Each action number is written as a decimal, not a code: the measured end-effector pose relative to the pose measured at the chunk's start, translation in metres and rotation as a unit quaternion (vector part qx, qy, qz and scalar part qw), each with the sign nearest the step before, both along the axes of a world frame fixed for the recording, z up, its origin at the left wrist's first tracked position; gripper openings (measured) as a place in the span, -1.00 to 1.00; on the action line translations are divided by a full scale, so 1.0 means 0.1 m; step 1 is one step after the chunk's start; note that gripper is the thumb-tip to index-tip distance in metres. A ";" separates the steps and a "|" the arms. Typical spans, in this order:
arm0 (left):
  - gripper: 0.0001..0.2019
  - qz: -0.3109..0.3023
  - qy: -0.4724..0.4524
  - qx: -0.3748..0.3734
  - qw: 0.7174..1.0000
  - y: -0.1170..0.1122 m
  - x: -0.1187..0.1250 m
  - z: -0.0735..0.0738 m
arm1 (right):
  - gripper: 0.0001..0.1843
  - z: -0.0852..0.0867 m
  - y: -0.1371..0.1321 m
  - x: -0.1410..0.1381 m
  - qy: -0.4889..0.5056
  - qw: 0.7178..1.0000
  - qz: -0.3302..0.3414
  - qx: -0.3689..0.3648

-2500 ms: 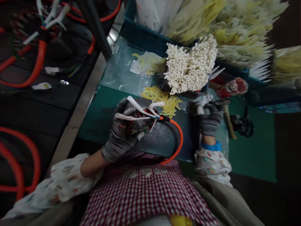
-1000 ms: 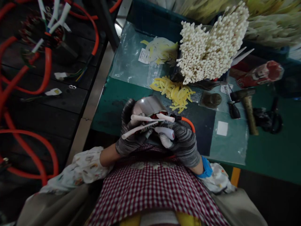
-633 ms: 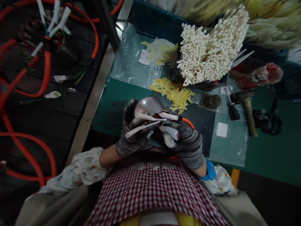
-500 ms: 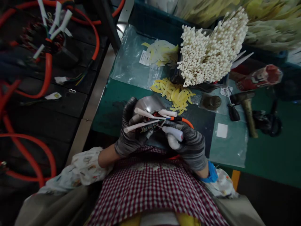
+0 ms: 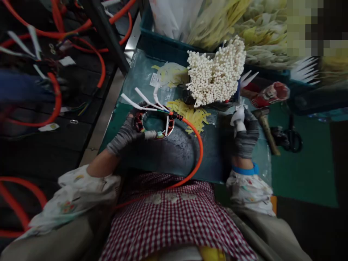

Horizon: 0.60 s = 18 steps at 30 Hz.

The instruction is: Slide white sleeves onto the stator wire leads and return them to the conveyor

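My gloved left hand point(image 5: 125, 133) grips a ring-shaped motor stator point(image 5: 154, 125) with copper windings, holding it flat on the dark mat point(image 5: 179, 152). Three white sleeved leads point(image 5: 144, 101) fan up from it, and an orange cable point(image 5: 199, 148) curves from it down toward my lap. My gloved right hand point(image 5: 244, 132) is off to the right, closed round a small white piece point(image 5: 238, 117) near the hammer point(image 5: 265, 125).
A big bundle of white tubes point(image 5: 217, 74) stands behind the stator, yellow strips point(image 5: 190, 114) lie loose below it. A teal bin point(image 5: 163, 43) holds yellowish sleeves. Scissors point(image 5: 289, 137) and a red packet point(image 5: 269, 94) lie at right. Orange-cabled stators point(image 5: 54, 101) crowd the dark bench left.
Both hands were together on the stator near my lap. Now the left hand has set it flat on the mat, and the right hand has gone right to the hammer area.
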<state>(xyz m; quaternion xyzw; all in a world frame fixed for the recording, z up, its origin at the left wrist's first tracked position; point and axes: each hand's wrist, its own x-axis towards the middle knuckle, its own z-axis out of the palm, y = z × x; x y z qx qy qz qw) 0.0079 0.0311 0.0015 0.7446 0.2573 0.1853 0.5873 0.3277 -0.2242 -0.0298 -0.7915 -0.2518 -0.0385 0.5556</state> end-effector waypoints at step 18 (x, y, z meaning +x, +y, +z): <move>-0.88 -0.044 0.096 0.428 0.898 -0.29 -0.06 0.41 | -0.32 0.22 -0.18 -1.04 -0.206 0.969 0.130 -0.037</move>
